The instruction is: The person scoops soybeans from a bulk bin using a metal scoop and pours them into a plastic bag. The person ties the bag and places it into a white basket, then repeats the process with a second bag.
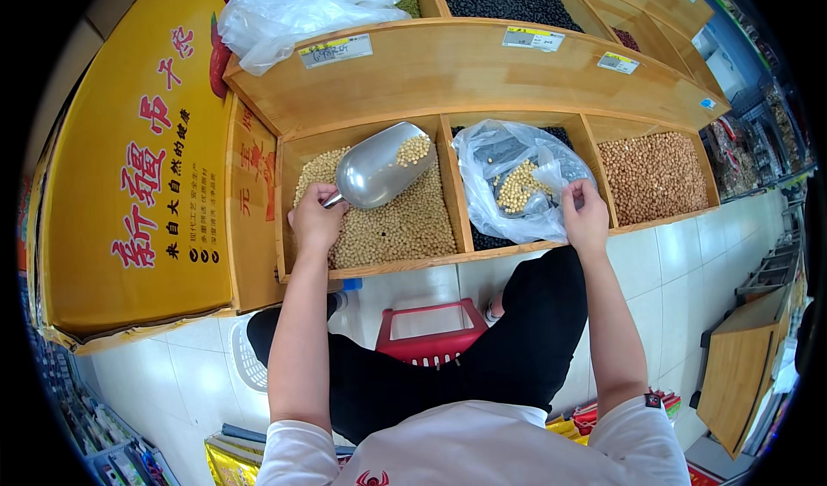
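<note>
My left hand (318, 218) grips the handle of a metal scoop (365, 172), which holds a small heap of soybeans (412, 150) near its lip. The scoop is over the left compartment, above a bed of loose soybeans (394, 240). My right hand (585, 213) pinches the right edge of a clear plastic bag (475, 192). That bag lies spread open on the middle compartment, with some soybeans (519, 185) inside it. Black beans (494, 240) show around and beneath the bag.
Peanuts (652, 179) fill the right compartment of the wooden bin (462, 189). Behind rises a wooden tier with black beans (504, 1) and loose plastic bags (297, 14). A yellow carton (142, 182) stands at left. Below are a red plastic basket (433, 337) and a white basket (249, 360).
</note>
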The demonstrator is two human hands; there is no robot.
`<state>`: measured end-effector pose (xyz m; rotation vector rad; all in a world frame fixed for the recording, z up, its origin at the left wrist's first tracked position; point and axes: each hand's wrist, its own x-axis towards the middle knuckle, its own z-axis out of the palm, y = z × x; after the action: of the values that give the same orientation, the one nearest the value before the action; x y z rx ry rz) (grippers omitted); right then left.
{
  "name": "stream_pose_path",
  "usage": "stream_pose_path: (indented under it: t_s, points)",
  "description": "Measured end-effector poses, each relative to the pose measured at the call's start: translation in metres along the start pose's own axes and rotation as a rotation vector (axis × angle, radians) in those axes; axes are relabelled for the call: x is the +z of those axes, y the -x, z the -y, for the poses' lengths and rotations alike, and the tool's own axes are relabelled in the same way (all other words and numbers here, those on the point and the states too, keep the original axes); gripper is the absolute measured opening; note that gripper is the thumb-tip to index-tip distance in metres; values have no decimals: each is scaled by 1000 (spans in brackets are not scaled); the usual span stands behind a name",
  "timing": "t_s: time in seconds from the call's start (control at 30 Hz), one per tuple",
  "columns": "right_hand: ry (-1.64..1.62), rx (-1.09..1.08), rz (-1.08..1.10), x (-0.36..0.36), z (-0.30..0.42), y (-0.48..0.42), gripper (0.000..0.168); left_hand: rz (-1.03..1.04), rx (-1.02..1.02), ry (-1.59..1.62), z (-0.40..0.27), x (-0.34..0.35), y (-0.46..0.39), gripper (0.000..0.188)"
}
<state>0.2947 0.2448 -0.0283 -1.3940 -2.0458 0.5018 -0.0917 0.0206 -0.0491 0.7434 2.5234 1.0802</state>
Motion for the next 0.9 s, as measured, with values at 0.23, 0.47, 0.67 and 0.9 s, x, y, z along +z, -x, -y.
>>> stream_pose_path:
  t_s: [0.23,0.47,0.67,0.9]
  points:
    - [4,7,13,-1,1,0,19,-13,42,68,7,1,-5,34]
    - [13,-25,3,2,-5,0,18,7,143,260,5,3,-4,33]
    - [7,-27,-5,1,-2,0,18,-1,348,323,-6,4,2,30]
    - [4,-6,10,0,-2,0,18,-23,564,146,-16,6,13,32]
